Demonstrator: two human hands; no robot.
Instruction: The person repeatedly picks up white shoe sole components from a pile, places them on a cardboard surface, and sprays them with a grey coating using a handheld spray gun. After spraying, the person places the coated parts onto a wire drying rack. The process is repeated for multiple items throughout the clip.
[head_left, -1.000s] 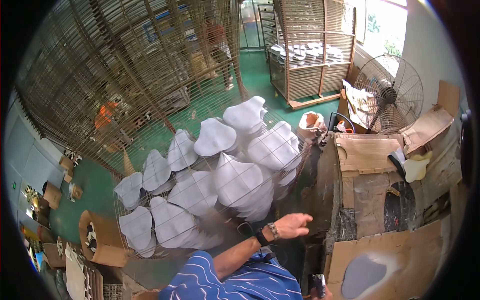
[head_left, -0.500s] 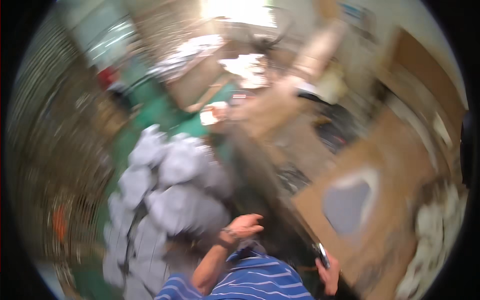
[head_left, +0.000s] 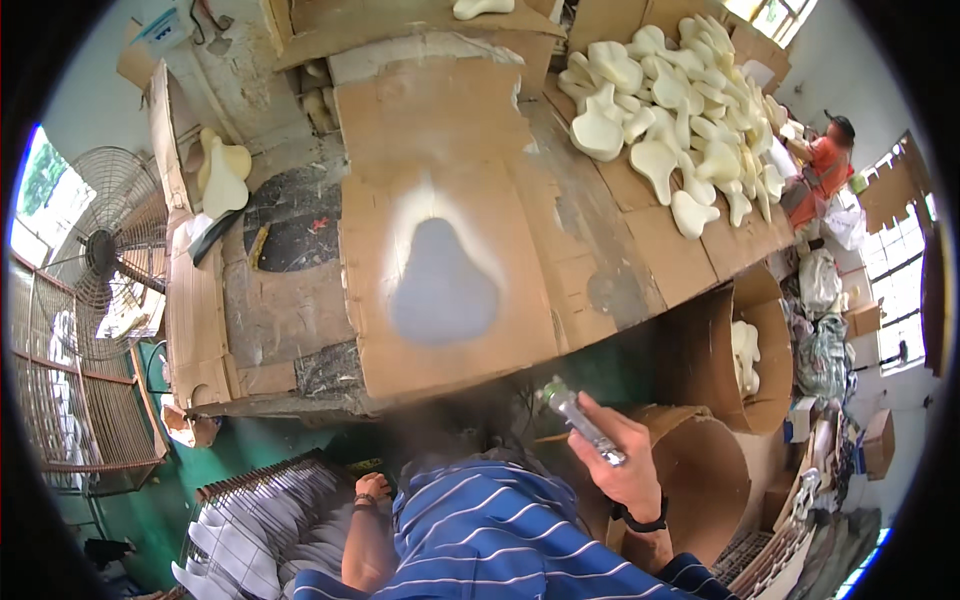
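In my right hand (head_left: 625, 462) is a small metal spray gun (head_left: 585, 427) with a greenish front end, held in front of my body near the table's front edge. My left hand (head_left: 372, 487) hangs low by my side, fingers loosely bent, with nothing visible in it. It is close to a wire rack (head_left: 262, 490) bearing several grey saddle-shaped pads (head_left: 240, 545). On the cardboard-covered table (head_left: 450, 375) before me, a flat grey saddle-shaped patch (head_left: 445, 285) shows inside a pale halo.
A heap of cream saddle-shaped foam pads (head_left: 655, 165) covers the table's right end. More cream pads (head_left: 222, 180) lean at its left. A large caged fan (head_left: 100, 245) stands far left. Cardboard drums (head_left: 700, 480) stand at right. Another person in orange (head_left: 828, 165) is at the far right.
My view has swung right, from the rack of grey pads to the table. The right hand has come up with the spray gun; the left hand has dropped beside my body.
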